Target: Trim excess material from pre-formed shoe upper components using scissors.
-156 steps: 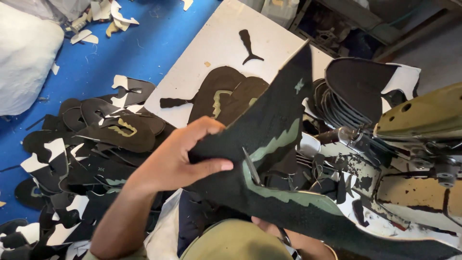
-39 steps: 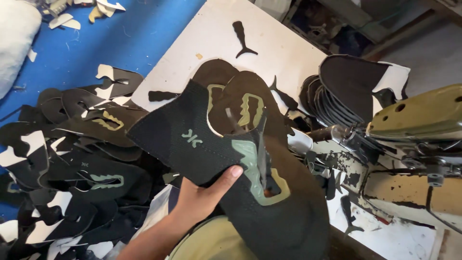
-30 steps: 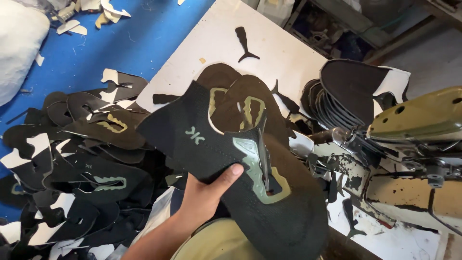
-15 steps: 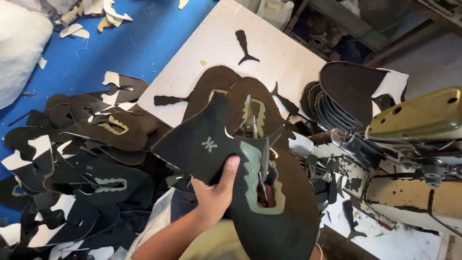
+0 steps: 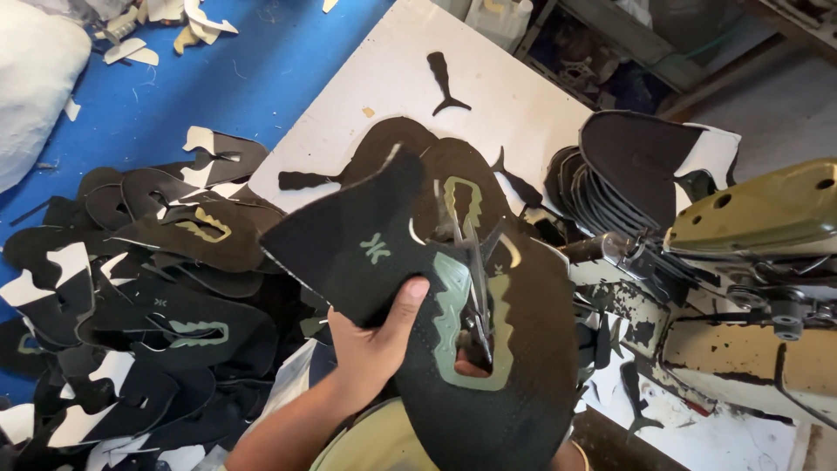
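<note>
My left hand (image 5: pixel 370 336) pinches the black shoe upper (image 5: pixel 453 314), thumb on top. It has folded since a moment ago, above the white board (image 5: pixel 384 87). Right hand hidden.

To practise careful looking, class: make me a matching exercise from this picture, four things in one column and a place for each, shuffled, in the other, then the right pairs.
Things:
1. shoe upper
2. sewing machine
3. heap of cut pieces
4. white sack

Places:
A. top left, on the blue floor
B. right edge of the picture
C. in the left hand, at the centre
D. left, beside the white board

Pairs: 1-C, 2-B, 3-D, 4-A
</note>
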